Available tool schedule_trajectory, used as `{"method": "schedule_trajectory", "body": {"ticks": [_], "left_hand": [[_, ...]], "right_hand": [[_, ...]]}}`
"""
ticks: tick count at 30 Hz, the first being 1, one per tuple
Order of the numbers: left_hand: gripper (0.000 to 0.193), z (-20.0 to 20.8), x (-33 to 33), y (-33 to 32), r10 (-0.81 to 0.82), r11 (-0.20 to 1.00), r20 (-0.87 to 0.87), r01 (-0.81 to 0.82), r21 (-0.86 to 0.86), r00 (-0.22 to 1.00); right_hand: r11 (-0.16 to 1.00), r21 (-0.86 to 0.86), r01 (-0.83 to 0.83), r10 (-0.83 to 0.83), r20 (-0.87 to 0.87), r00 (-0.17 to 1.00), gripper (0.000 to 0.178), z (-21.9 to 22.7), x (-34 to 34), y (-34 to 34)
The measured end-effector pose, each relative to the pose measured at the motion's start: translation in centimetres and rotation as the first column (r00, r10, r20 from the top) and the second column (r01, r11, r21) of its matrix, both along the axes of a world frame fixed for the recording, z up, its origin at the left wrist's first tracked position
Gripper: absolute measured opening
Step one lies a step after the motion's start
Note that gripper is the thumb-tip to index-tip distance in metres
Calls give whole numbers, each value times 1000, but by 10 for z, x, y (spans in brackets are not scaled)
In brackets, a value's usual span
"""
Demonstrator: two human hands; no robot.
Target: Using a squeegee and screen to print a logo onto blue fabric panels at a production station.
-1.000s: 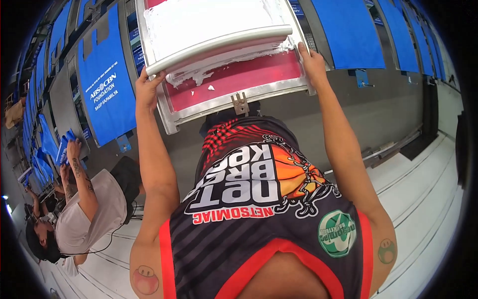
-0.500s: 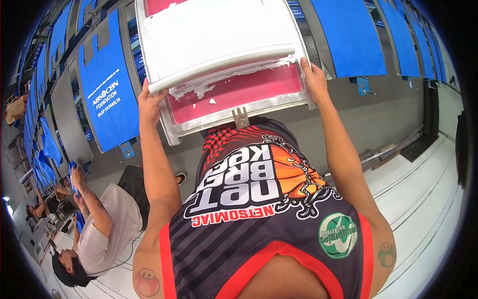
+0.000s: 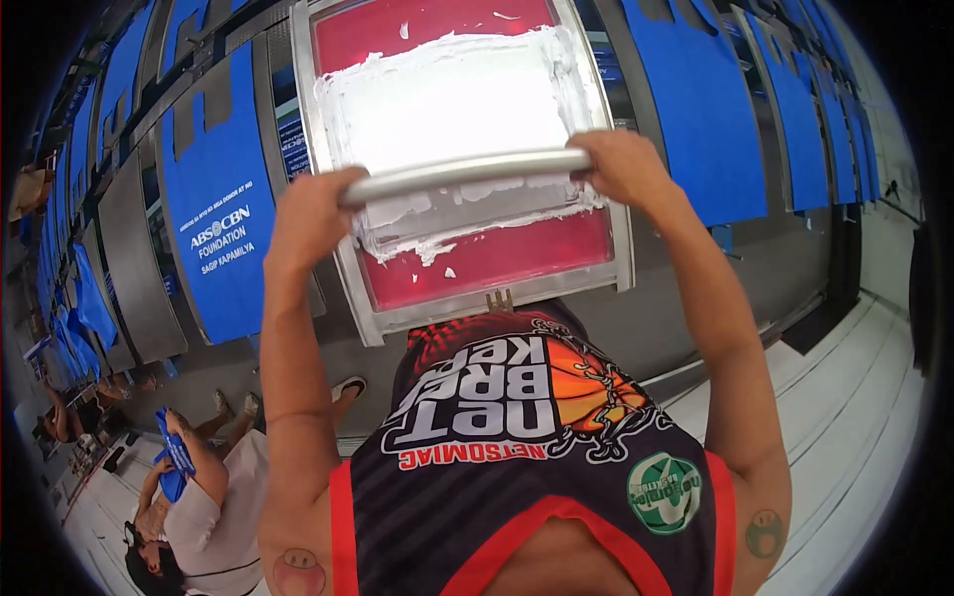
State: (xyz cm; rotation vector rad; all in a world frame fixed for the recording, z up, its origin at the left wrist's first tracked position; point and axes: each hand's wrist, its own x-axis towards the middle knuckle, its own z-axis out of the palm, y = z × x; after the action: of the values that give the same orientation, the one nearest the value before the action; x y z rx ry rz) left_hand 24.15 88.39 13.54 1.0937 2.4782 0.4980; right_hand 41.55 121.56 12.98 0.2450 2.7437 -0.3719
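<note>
A long pale squeegee [image 3: 467, 174] lies crosswise over a screen-printing frame [image 3: 621, 243] with a light metal rim. My left hand [image 3: 316, 214] is closed round its left end, and my right hand [image 3: 626, 171] grips the right end. Thick white ink [image 3: 447, 104] covers the middle of the screen, on the far side of the squeegee, with ragged smears on the near side. Red mesh [image 3: 497, 248] shows at the near and far ends. A small metal bracket [image 3: 499, 300] sits at the middle of the frame's near edge. The squeegee's lower edge is hidden.
Blue cut fabric pieces lie on grey boards along both sides; one at left [image 3: 214, 199] bears white print, another lies at right [image 3: 706, 129]. At lower left a person in a pale shirt [image 3: 224, 517] handles blue cloth [image 3: 174, 457]. White floorboards [image 3: 845, 397] run at right.
Both hands have left the frame's sides and taken hold of the squeegee's ends. The frame appears lower in view, and more red mesh shows at its far end.
</note>
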Motion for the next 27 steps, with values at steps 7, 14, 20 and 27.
{"method": "schedule_trajectory", "body": {"ticks": [7,14,20,27], "left_hand": [[29,-103,-52,30,10,983,-536,90,160,844],[29,-24,63,-18,5,991,-257,29,132,966],[27,-27,81,-22,48,998,-83,-44,53,995],[8,-91,-7,16,30,1000,-586,-19,24,810]], "right_hand": [[992,120,33,44,-591,805,29,-85,-65,20],[999,17,-31,35,-265,964,27,-16,39,-22],[1000,27,-15,19,-163,986,24,-28,60,-37],[965,248,84,-9,-290,957,21,-67,-34,4]]}}
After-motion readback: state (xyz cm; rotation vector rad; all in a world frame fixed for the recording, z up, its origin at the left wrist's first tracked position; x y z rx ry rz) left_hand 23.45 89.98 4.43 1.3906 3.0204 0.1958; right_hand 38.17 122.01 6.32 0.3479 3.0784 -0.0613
